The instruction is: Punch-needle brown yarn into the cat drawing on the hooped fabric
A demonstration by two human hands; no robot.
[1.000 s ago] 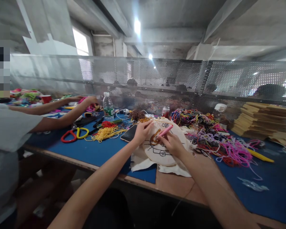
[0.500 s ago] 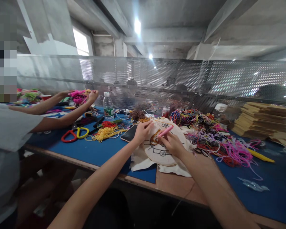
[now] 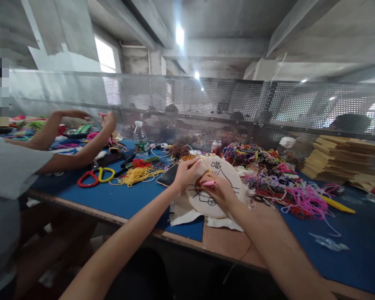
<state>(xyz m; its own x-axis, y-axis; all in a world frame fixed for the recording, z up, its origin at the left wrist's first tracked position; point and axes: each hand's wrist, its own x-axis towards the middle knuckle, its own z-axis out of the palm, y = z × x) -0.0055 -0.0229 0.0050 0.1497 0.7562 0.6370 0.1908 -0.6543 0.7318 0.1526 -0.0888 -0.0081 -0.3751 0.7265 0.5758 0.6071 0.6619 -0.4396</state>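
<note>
White cloth stretched in a round embroidery hoop lies before me, with black outlines and a character drawn on it. Its upper left rim is gripped by my left hand, fingers closed. My right hand is closed around a pink punch needle, its tip hidden against the cloth. Brown-orange yarn stitching fills part of the drawing beside the right fingers. Loose cloth edges spread out below the hoop, over the table edge area.
Left of the hoop are a phone, yellow yarn and red-and-yellow-handled scissors. A bottle stands behind. Tangled yarn, a yellow pen-like tool and stacked brown paper lie right. A co-worker's arms reach in at left.
My right hand has shifted slightly, and the pink punch needle now lies flatter and lower, showing more of the drawing. The co-worker's hands have moved left and apart from the pink yarn.
</note>
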